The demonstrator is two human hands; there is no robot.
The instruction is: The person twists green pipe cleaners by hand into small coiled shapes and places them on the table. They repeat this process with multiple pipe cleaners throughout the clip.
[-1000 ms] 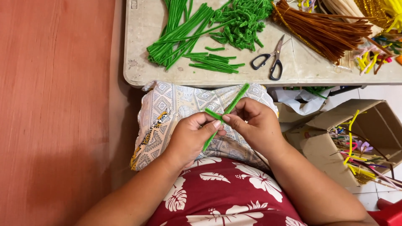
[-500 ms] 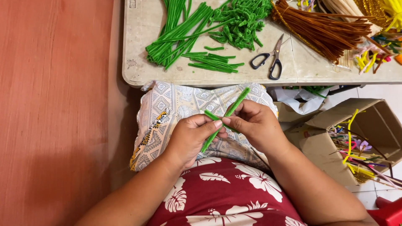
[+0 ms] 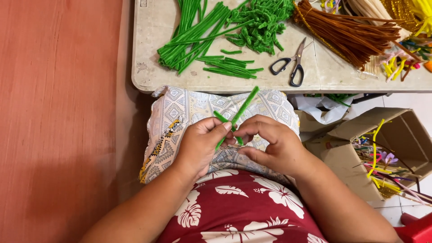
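Note:
My left hand and my right hand meet over my lap, fingertips touching. Between them they pinch green pipe cleaners: one long piece slants up to the right past my fingers, and a shorter piece crosses it near my left thumb. The lower ends are hidden behind my fingers. Beneath my hands lies a patterned cloth over my knees.
A low stone table ahead carries bundles of green pipe cleaners, short cut green pieces, curled green pieces, black scissors and brown pipe cleaners. An open cardboard box of coloured stems stands right.
My hands have stayed in my lap. The long green piece has tilted slightly and my fingers have shifted their pinch along the crossing point.

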